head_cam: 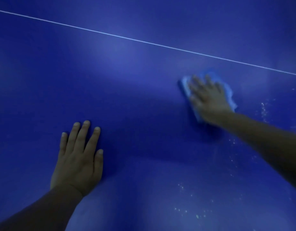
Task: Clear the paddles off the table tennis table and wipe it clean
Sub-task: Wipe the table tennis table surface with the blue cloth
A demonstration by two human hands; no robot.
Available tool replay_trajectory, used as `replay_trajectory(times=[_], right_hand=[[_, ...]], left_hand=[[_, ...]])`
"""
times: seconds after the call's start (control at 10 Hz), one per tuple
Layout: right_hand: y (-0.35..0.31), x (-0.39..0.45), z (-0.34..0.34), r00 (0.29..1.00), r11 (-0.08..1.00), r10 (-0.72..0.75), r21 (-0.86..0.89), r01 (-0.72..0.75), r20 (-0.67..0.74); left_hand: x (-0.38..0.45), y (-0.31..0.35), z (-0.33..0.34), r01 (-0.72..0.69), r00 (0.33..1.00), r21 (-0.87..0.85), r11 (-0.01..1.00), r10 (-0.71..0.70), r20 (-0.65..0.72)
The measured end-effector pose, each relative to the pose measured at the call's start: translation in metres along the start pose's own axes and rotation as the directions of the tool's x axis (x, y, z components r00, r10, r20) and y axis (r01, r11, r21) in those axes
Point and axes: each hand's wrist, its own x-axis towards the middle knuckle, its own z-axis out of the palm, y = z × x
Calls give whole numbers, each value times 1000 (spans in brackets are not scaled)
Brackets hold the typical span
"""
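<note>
The blue table tennis table (127, 89) fills the head view. A thin white line (144, 41) crosses it from upper left to right. My right hand (209, 99) lies flat, fingers spread, pressing a light blue cloth (185, 87) onto the surface at the right; hand and cloth are blurred. My left hand (79, 157) rests flat on the table at the lower left with straight fingers and holds nothing. No paddles are in view.
Pale specks and smears (192, 207) dot the surface at the lower right and along the right side (263, 110) beside my right forearm. The table's edges are out of view.
</note>
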Motion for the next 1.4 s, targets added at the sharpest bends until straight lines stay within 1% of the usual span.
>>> replay_trajectory(times=[0.1,0.2,0.3,0.4,0.5,0.6,0.7,0.8,0.9,1.0,1.1,1.2,1.3,1.4], right_hand=[[-5,40,-21,843,833,535,132,-537,52],[-67,-19,-6,958,947,285,145,-287,36],[-145,-145,6,941,949,-316,58,311,119],[-154,-194,22,651,518,-752,519,680,-103],[-107,-140,4,874,869,-485,134,476,37],[-63,-92,-10,958,944,262,177,-279,113],[-90,-91,-9,905,897,424,125,-423,17],[-155,-184,4,970,967,243,68,-244,16],[-232,-309,10,996,994,-86,66,84,31],[-221,-330,3,936,943,-332,37,330,114],[-175,-275,10,998,1000,11,20,-12,66],[-162,-240,6,855,843,512,144,-518,82],[-202,-268,10,861,852,506,120,-509,54],[-273,-362,15,969,965,240,90,-245,59]], left_hand=[[-2,1,0,-4,1000,-19,1000,4,3],[-2,0,0,-8,1000,-6,1000,8,-3],[-2,0,1,-3,1000,-28,1000,3,2],[-2,0,1,-7,1000,-31,1000,7,4],[-2,-1,-1,-2,1000,-49,999,2,12],[-2,0,-2,-3,1000,-68,998,4,14],[-4,-2,-3,-14,1000,-101,995,15,9],[-3,-4,-3,-37,999,-165,986,38,1],[-13,-8,-8,-71,997,-292,954,72,-7],[-50,-12,-10,-132,990,-311,941,142,8],[-125,-14,-7,-230,968,-228,946,246,43],[-206,-16,-6,-274,957,-196,942,287,43],[-273,-16,-4,-245,964,-162,956,258,61],[-307,-17,0,-250,958,-113,962,262,115]])
